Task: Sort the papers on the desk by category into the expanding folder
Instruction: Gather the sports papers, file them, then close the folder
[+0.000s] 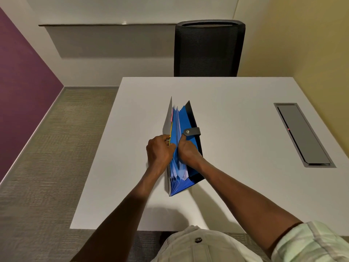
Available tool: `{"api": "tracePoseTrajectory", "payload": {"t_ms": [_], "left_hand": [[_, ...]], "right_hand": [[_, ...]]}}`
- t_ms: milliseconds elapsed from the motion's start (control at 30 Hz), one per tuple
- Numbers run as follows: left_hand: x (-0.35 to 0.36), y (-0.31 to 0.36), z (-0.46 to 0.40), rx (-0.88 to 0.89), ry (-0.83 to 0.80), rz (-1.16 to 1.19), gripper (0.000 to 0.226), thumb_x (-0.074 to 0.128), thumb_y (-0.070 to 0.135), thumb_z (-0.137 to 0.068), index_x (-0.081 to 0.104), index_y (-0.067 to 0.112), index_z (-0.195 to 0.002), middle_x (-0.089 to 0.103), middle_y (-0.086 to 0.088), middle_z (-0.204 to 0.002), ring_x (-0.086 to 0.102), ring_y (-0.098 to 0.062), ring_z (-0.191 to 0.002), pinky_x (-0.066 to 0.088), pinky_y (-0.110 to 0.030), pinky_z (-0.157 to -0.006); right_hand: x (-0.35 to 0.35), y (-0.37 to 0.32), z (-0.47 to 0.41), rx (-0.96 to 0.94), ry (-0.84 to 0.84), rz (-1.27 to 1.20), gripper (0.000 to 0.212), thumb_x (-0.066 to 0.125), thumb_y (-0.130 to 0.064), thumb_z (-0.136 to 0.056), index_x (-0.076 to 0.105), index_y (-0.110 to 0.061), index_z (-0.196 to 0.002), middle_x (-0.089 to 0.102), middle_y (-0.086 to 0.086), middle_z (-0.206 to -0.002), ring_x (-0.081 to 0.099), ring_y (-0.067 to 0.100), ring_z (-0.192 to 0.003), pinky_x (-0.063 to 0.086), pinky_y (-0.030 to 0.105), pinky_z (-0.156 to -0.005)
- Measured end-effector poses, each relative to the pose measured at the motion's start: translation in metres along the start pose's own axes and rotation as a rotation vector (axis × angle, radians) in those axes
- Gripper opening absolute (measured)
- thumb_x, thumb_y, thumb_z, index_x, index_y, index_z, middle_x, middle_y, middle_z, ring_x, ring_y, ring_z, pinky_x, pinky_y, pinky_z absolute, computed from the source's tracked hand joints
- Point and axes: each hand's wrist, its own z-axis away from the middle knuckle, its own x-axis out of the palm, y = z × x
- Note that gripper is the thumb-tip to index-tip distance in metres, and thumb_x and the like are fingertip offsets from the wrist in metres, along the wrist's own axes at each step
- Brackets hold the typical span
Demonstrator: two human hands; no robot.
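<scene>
White desk (236, 114), black chair (208, 48) behind; hands part the folder (184, 118).

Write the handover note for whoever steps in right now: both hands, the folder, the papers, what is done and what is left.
Left hand: fingers curled on the grey front cover and near papers of the expanding folder.
Right hand: fingers tucked among the blue pockets, thumb near the snap strap, which is undone.
Folder stands open on the white desk, papers already inside.
Done: no loose papers show on the desk.
Left: check the filing, then snap it shut.
</scene>
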Motion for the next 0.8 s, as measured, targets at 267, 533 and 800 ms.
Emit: {"api": "tracePoseTrajectory", "payload": {"t_ms": [267,533,800], "left_hand": [[0.001,-0.001,0.005,0.006,0.002,0.010,0.036,0.070,0.015,-0.085,0.070,0.008,-0.120,0.074,-0.010,-0.108,0.070,-0.024,-0.095,0.055,-0.031,-0.084],[0.007,-0.001,0.005,0.020,-0.028,-0.034,0.028,0.071,0.017,-0.084,0.073,0.006,-0.109,0.075,-0.011,-0.104,0.071,-0.026,-0.086,0.053,-0.025,-0.071],[0.016,0.006,0.006,0.063,-0.096,-0.097,0.019,0.066,0.019,-0.088,0.069,0.003,-0.098,0.074,-0.011,-0.102,0.064,-0.019,-0.072,0.044,-0.016,-0.050]], "right_hand": [[0.008,-0.001,-0.002,0.037,-0.041,-0.078,0.073,0.049,0.000,-0.095,0.001,0.007,-0.150,0.042,0.006,-0.066,0.040,0.015,-0.054,0.029,0.024,-0.045],[0.003,0.009,-0.004,0.094,-0.138,-0.212,0.081,0.057,-0.014,-0.095,-0.002,0.001,-0.150,0.060,0.023,-0.113,0.063,0.035,-0.099,0.044,0.029,-0.067],[-0.038,0.039,0.029,-0.117,0.581,0.240,0.021,0.061,-0.009,-0.085,0.050,-0.006,-0.103,0.051,0.014,-0.095,0.051,0.031,-0.079,0.030,0.034,-0.051]]}}
